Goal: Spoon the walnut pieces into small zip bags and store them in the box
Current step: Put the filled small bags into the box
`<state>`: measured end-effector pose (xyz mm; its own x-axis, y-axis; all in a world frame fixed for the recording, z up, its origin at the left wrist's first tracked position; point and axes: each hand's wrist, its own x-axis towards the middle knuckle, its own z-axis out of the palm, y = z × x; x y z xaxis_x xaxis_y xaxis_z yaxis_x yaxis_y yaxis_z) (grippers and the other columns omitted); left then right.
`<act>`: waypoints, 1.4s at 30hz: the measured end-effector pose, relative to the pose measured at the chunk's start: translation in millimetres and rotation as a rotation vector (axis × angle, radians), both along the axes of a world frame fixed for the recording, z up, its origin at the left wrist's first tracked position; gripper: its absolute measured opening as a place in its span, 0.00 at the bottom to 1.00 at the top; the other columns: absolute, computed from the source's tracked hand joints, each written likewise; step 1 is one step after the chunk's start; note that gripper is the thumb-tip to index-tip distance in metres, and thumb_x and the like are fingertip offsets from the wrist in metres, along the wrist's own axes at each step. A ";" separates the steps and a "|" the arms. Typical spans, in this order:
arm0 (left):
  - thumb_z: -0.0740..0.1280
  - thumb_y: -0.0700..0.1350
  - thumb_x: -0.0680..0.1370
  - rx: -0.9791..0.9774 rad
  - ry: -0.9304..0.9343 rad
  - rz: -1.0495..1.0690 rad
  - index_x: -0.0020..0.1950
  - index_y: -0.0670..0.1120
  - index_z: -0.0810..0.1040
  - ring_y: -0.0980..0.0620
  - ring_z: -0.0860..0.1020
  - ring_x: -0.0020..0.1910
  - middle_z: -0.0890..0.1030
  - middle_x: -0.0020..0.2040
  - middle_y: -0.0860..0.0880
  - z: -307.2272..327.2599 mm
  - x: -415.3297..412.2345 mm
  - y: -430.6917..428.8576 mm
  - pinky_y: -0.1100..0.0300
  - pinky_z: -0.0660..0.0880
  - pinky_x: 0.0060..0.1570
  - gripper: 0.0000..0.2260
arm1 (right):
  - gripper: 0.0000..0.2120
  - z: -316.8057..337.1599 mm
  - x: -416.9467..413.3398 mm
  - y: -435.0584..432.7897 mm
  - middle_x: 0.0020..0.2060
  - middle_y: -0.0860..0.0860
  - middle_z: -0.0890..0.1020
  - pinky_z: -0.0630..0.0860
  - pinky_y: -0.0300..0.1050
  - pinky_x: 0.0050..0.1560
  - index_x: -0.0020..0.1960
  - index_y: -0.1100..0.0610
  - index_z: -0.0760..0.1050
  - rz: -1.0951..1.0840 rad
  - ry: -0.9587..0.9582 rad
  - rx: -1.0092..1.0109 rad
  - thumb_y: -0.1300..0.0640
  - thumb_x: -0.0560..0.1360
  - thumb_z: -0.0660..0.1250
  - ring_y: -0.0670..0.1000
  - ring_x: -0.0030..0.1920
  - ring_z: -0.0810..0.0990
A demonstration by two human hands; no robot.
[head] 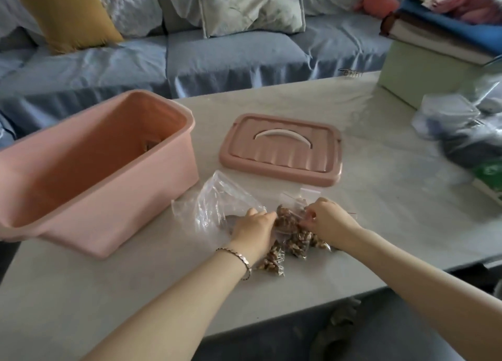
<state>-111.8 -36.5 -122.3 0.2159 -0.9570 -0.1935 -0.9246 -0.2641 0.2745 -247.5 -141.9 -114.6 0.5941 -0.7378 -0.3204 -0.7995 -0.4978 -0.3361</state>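
1. Zip bags of walnut pieces (294, 242) are lying heaped near the table's (380, 211) near edge, the heap running near-left to far-right; individual bag directions are unclear.
2. Right hand (330, 219) is pinching a bag top; left hand (254, 229) is gripping the heap, fingertips hidden.
3. Pink box (108, 192) is sitting open at the left edge, opening facing up; contents blurred.
4. Lid (279, 154) is lying flat beyond the bags.
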 end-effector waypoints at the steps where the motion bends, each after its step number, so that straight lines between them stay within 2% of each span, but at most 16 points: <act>1: 0.58 0.32 0.76 -0.005 -0.016 -0.006 0.60 0.45 0.73 0.47 0.71 0.59 0.76 0.56 0.46 -1.6 0.1 0.1 0.57 0.69 0.51 0.15 | 0.08 2.1 -1.7 2.1 0.51 0.53 0.74 0.69 0.43 0.46 0.47 0.54 0.77 0.010 -0.003 -0.012 0.50 0.75 0.65 0.55 0.51 0.75; 4: 0.61 0.40 0.78 -0.075 0.006 -0.032 0.54 0.47 0.77 0.49 0.74 0.56 0.79 0.53 0.49 1.4 8.3 10.3 0.59 0.68 0.53 0.08 | 0.11 18.6 -3.4 7.1 0.46 0.52 0.75 0.67 0.43 0.42 0.48 0.59 0.78 0.022 -0.077 -0.051 0.52 0.76 0.63 0.55 0.47 0.76; 9: 0.61 0.45 0.79 -0.181 0.119 0.052 0.50 0.50 0.76 0.50 0.77 0.50 0.77 0.51 0.53 20.8 30.6 55.1 0.58 0.71 0.50 0.06 | 0.07 44.1 21.0 -3.4 0.37 0.51 0.78 0.66 0.40 0.35 0.44 0.61 0.78 0.023 -0.274 0.030 0.58 0.75 0.65 0.50 0.37 0.74; 13: 0.63 0.48 0.78 -0.256 0.159 0.174 0.48 0.50 0.77 0.52 0.76 0.47 0.75 0.45 0.56 29.8 45.5 84.9 0.58 0.71 0.45 0.05 | 0.08 23.7 46.7 -19.5 0.34 0.51 0.78 0.65 0.34 0.29 0.41 0.59 0.80 -0.062 -0.100 0.045 0.57 0.73 0.66 0.49 0.34 0.74; 15: 0.64 0.48 0.77 -0.288 0.161 0.195 0.47 0.50 0.78 0.54 0.76 0.44 0.75 0.44 0.57 33.3 50.0 93.7 0.59 0.72 0.44 0.04 | 0.09 11.1 52.3 -23.5 0.34 0.54 0.79 0.66 0.37 0.28 0.36 0.59 0.78 -0.081 -0.013 0.062 0.56 0.72 0.65 0.53 0.36 0.76; 17: 0.65 0.48 0.77 -0.300 0.164 0.211 0.46 0.50 0.78 0.56 0.75 0.42 0.74 0.42 0.58 34.6 54.3 98.9 0.60 0.71 0.42 0.04 | 0.10 6.9 53.7 -27.1 0.31 0.54 0.80 0.67 0.38 0.28 0.33 0.60 0.78 -0.123 -0.039 0.114 0.56 0.71 0.67 0.53 0.33 0.76; 20: 0.65 0.46 0.77 -0.314 0.163 0.231 0.46 0.50 0.78 0.57 0.73 0.40 0.72 0.38 0.59 34.4 61.3 101.7 0.62 0.68 0.39 0.03 | 0.09 13.1 52.0 -26.8 0.26 0.50 0.78 0.66 0.35 0.25 0.31 0.58 0.80 -0.150 -0.112 0.146 0.56 0.69 0.69 0.46 0.26 0.72; 23: 0.66 0.44 0.77 -0.328 0.201 0.258 0.46 0.49 0.79 0.58 0.73 0.39 0.72 0.38 0.58 34.8 65.6 103.0 0.64 0.68 0.39 0.03 | 0.07 25.4 45.0 -17.3 0.26 0.47 0.77 0.66 0.34 0.27 0.32 0.55 0.80 -0.118 -0.196 0.123 0.56 0.69 0.72 0.45 0.27 0.72; 26: 0.66 0.43 0.77 -0.320 0.262 0.252 0.47 0.48 0.80 0.54 0.76 0.44 0.75 0.43 0.55 37.2 67.3 105.8 0.58 0.73 0.47 0.04 | 0.05 49.5 36.6 -3.5 0.29 0.47 0.81 0.71 0.31 0.31 0.36 0.55 0.82 -0.030 -0.270 -0.017 0.57 0.70 0.71 0.45 0.30 0.76; 28: 0.65 0.42 0.77 -0.324 0.282 0.239 0.47 0.48 0.80 0.53 0.76 0.47 0.76 0.45 0.53 40.6 68.4 106.6 0.59 0.72 0.50 0.05 | 0.04 68.4 36.1 5.5 0.35 0.51 0.84 0.76 0.43 0.42 0.41 0.58 0.82 0.044 -0.322 -0.154 0.57 0.71 0.70 0.50 0.37 0.80; 30: 0.64 0.41 0.77 -0.348 0.291 0.219 0.46 0.50 0.80 0.57 0.73 0.47 0.74 0.44 0.55 45.6 68.9 105.4 0.68 0.68 0.48 0.07 | 0.06 85.5 40.1 16.0 0.37 0.52 0.83 0.76 0.47 0.46 0.46 0.58 0.80 0.121 -0.438 -0.193 0.57 0.72 0.69 0.52 0.40 0.80; 32: 0.65 0.40 0.77 -0.377 0.336 0.208 0.45 0.51 0.80 0.60 0.74 0.45 0.74 0.43 0.57 53.3 67.6 102.2 0.73 0.67 0.46 0.07 | 0.08 95.2 48.2 28.3 0.37 0.50 0.82 0.76 0.45 0.44 0.52 0.56 0.75 0.203 -0.497 -0.153 0.58 0.73 0.68 0.51 0.39 0.80; 34: 0.68 0.40 0.75 -0.421 0.382 0.199 0.46 0.49 0.81 0.61 0.76 0.43 0.75 0.42 0.57 60.8 65.1 98.6 0.72 0.70 0.45 0.05 | 0.09 94.7 58.0 39.9 0.38 0.49 0.82 0.75 0.42 0.42 0.54 0.54 0.73 0.310 -0.465 -0.137 0.60 0.74 0.66 0.51 0.39 0.80; 37: 0.72 0.39 0.72 -0.490 0.390 0.222 0.44 0.48 0.80 0.63 0.77 0.41 0.78 0.39 0.57 68.3 63.6 95.9 0.74 0.70 0.41 0.05 | 0.08 87.2 71.7 51.4 0.41 0.49 0.83 0.72 0.34 0.43 0.47 0.54 0.81 0.466 -0.427 -0.129 0.64 0.73 0.66 0.49 0.42 0.79; 39: 0.72 0.38 0.71 -0.488 0.431 0.264 0.42 0.50 0.77 0.67 0.76 0.39 0.77 0.36 0.59 70.5 65.0 96.2 0.75 0.69 0.39 0.08 | 0.09 87.1 77.5 56.5 0.44 0.49 0.83 0.68 0.26 0.40 0.49 0.55 0.83 0.502 -0.392 -0.083 0.64 0.74 0.65 0.45 0.42 0.77; 42: 0.73 0.38 0.69 -0.494 0.439 0.316 0.38 0.55 0.73 0.64 0.75 0.35 0.78 0.35 0.58 71.0 65.6 94.5 0.72 0.71 0.37 0.14 | 0.10 92.9 83.8 64.8 0.48 0.49 0.82 0.68 0.30 0.46 0.52 0.54 0.82 0.517 -0.345 -0.036 0.62 0.75 0.64 0.46 0.44 0.77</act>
<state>-46.1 58.0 -51.3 0.4981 -0.8599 0.1119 -0.6020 -0.2500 0.7583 -163.7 -77.1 -21.6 0.9424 -0.3334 -0.0264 -0.2998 -0.8073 -0.5083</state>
